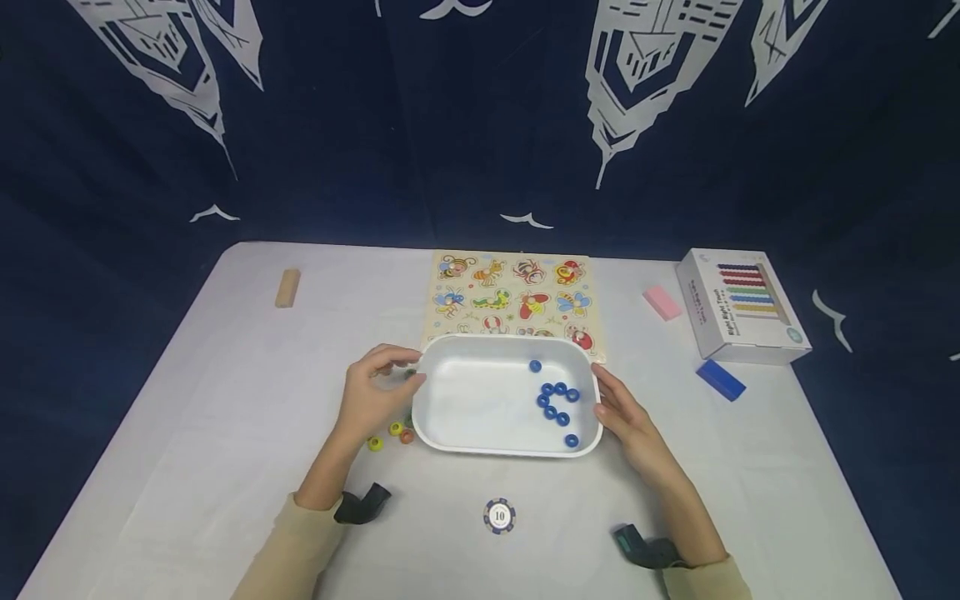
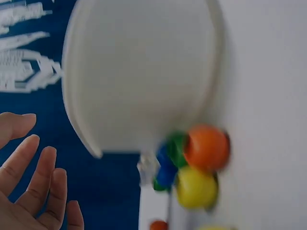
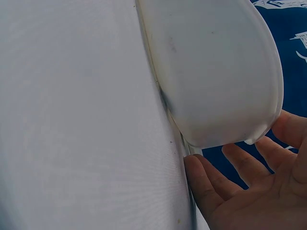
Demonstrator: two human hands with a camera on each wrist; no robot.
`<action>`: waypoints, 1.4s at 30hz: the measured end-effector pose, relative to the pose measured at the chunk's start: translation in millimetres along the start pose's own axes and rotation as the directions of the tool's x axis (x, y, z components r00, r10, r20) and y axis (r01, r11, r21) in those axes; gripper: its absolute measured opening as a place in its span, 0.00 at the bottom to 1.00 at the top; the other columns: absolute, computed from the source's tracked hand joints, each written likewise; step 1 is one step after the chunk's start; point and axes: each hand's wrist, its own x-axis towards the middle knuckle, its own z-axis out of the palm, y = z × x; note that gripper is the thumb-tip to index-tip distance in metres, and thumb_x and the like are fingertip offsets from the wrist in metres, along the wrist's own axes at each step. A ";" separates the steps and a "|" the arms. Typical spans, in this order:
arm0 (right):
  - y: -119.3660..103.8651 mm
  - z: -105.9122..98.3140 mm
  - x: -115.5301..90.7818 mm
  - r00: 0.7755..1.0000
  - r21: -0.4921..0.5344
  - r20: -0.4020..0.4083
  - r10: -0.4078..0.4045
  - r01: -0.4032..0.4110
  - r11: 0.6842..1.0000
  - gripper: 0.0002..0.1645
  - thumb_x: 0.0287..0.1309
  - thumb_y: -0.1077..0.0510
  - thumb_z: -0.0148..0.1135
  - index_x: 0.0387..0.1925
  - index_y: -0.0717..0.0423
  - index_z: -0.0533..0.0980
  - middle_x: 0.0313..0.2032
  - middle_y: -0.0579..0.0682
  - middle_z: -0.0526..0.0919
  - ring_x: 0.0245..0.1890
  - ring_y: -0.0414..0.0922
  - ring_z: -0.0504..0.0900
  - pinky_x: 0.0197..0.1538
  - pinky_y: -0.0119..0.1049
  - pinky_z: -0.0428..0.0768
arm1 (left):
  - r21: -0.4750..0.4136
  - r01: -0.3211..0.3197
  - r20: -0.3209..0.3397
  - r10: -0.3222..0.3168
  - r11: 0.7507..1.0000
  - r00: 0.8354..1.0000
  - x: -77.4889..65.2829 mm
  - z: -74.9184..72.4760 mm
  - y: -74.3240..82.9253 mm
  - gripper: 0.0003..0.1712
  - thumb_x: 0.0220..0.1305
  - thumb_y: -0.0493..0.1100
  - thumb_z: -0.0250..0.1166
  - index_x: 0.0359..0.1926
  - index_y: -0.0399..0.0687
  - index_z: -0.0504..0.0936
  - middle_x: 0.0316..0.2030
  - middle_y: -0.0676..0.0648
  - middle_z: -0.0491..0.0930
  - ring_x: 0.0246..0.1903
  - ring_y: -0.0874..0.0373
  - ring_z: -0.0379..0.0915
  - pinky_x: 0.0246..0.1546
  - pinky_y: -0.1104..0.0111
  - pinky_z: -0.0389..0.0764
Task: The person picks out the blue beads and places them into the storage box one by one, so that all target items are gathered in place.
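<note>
A white rectangular tray [image 1: 480, 408] lies at the middle of the table, with several blue ring-shaped beads [image 1: 560, 388] grouped toward its right side. At its left end my left hand [image 1: 378, 392] has its fingers spread; in the left wrist view that hand [image 2: 36, 191] stands apart from the tray's wall [image 2: 144, 81]. Beside the opposite end, my right hand [image 1: 630, 425] has extended fingers at the rim. The right wrist view shows the thumb [image 3: 290, 128] against the tray edge, other fingers close to its end wall. Yellow beads [image 1: 396, 428] and an orange bead [image 1: 407, 436] lie near my left wrist.
Behind the tray lies an insect picture board [image 1: 517, 292], partly covered by it. A poker chip [image 1: 499, 516] is in front. Farther right are a white box [image 1: 742, 308], a pink block [image 1: 662, 302] and a blue block [image 1: 721, 380]; a wooden block [image 1: 288, 287] sits back left.
</note>
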 end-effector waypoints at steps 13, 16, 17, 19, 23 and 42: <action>1.9 0.9 2.4 0.999 -0.023 0.004 -0.036 0.036 0.999 0.31 0.62 0.54 0.46 0.66 0.41 0.51 0.65 0.55 0.55 0.64 0.54 0.57 0.59 0.46 0.62 | 0.089 0.198 -0.076 -0.191 0.976 0.979 -13.3 -16.4 -62.3 0.15 0.45 0.46 0.70 0.37 0.51 0.81 0.37 0.53 0.79 0.40 0.59 0.73 0.48 0.60 0.70; 2.4 1.2 2.0 1.000 -0.011 -0.002 -0.031 0.031 0.999 0.31 0.62 0.55 0.46 0.66 0.40 0.52 0.65 0.55 0.56 0.64 0.53 0.58 0.59 0.48 0.61 | 0.100 0.186 -0.055 -0.181 0.977 0.982 -13.9 -13.0 -67.1 0.15 0.44 0.46 0.70 0.36 0.50 0.81 0.37 0.52 0.79 0.40 0.58 0.73 0.49 0.60 0.70; 2.2 1.3 1.6 1.000 -0.007 -0.001 -0.028 0.028 1.000 0.31 0.62 0.55 0.46 0.65 0.40 0.52 0.65 0.54 0.56 0.64 0.53 0.58 0.59 0.48 0.61 | 0.108 0.184 -0.045 -0.180 0.977 0.983 -13.8 -11.4 -68.0 0.15 0.44 0.46 0.70 0.36 0.50 0.81 0.38 0.51 0.79 0.41 0.57 0.73 0.49 0.59 0.69; 1.8 1.1 1.3 1.000 0.008 0.003 -0.019 0.019 1.000 0.31 0.62 0.54 0.47 0.65 0.39 0.52 0.65 0.53 0.56 0.64 0.52 0.57 0.60 0.49 0.60 | 0.151 0.173 -0.030 -0.171 0.973 0.985 -13.3 -7.6 -70.4 0.15 0.43 0.46 0.71 0.35 0.51 0.81 0.38 0.51 0.80 0.42 0.57 0.72 0.51 0.59 0.68; 1.3 0.2 1.5 1.000 -0.002 0.015 -0.024 0.024 1.000 0.31 0.62 0.54 0.46 0.66 0.40 0.51 0.65 0.53 0.56 0.64 0.53 0.57 0.59 0.46 0.61 | 0.260 0.144 -0.028 -0.142 0.955 0.989 -11.2 -0.2 -72.5 0.13 0.41 0.49 0.72 0.32 0.54 0.83 0.37 0.51 0.81 0.46 0.55 0.70 0.54 0.55 0.61; 2.7 -2.1 0.9 0.999 0.006 0.021 -0.033 0.033 0.999 0.32 0.62 0.56 0.46 0.66 0.42 0.51 0.66 0.55 0.55 0.64 0.54 0.56 0.58 0.32 0.64 | 0.302 0.188 -0.069 -0.175 0.935 0.982 -1.3 -1.6 -49.4 0.15 0.44 0.44 0.70 0.38 0.54 0.81 0.32 0.52 0.81 0.35 0.60 0.74 0.43 0.60 0.73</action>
